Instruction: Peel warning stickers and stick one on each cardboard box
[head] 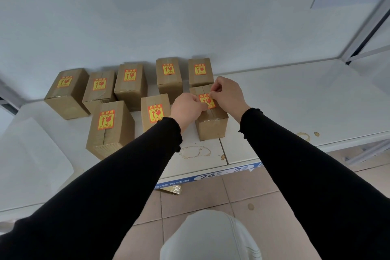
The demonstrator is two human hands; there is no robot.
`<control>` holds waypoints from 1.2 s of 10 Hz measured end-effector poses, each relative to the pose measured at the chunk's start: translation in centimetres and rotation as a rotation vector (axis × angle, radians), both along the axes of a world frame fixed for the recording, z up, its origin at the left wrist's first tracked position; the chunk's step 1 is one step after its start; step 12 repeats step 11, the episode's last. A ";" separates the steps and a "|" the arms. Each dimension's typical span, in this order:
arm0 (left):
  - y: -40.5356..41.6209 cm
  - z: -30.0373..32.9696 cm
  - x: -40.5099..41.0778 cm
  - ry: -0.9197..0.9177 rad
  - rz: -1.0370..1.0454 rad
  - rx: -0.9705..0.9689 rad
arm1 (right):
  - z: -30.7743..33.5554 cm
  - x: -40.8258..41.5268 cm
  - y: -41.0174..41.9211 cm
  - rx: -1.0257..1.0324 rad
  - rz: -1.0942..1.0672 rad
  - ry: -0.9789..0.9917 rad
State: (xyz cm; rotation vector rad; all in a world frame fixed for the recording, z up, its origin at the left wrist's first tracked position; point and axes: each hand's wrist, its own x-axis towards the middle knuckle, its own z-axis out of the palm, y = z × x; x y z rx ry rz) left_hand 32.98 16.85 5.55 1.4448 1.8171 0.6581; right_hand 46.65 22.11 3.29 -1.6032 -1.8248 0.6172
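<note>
Several brown cardboard boxes stand on a white shelf [274,95], each with a red and yellow warning sticker on its top. The front right box [213,126] is under both my hands. A warning sticker [207,101] lies on its top. My left hand [187,107] pinches the sticker's lower left edge with closed fingers. My right hand [226,94] pinches its upper right corner. Whether the sticker lies fully flat is hidden by my fingers. Next to it stand a box [155,112] and a larger box [109,126], both labelled.
Brown ring stains [195,151] mark the shelf's front part. A blue label strip [211,175] runs along the shelf's front edge. A white metal rack post [367,34] rises at the right. A tiled floor [242,194] lies below, with a scrap of tape [172,189] on it.
</note>
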 end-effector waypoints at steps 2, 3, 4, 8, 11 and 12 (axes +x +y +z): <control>-0.6 -0.1 -0.2 0.053 0.010 0.115 | 0.4 0.6 -0.1 -0.006 0.046 0.017; -0.9 0.2 -0.4 0.086 -0.039 0.190 | 0.8 1.3 -0.2 -0.046 0.122 0.011; -0.8 0.1 -0.6 0.130 -0.089 0.225 | 1.1 2.2 -0.3 -0.080 0.211 -0.049; -0.1 -0.3 -1.2 0.136 -0.127 0.185 | 2.5 2.3 -1.7 -0.104 0.269 -0.244; -1.0 1.7 -2.2 0.203 -0.211 0.156 | 4.1 1.9 -3.2 -0.097 0.265 -0.384; -1.0 1.7 -2.2 0.203 -0.211 0.156 | 4.1 1.9 -3.2 -0.097 0.265 -0.384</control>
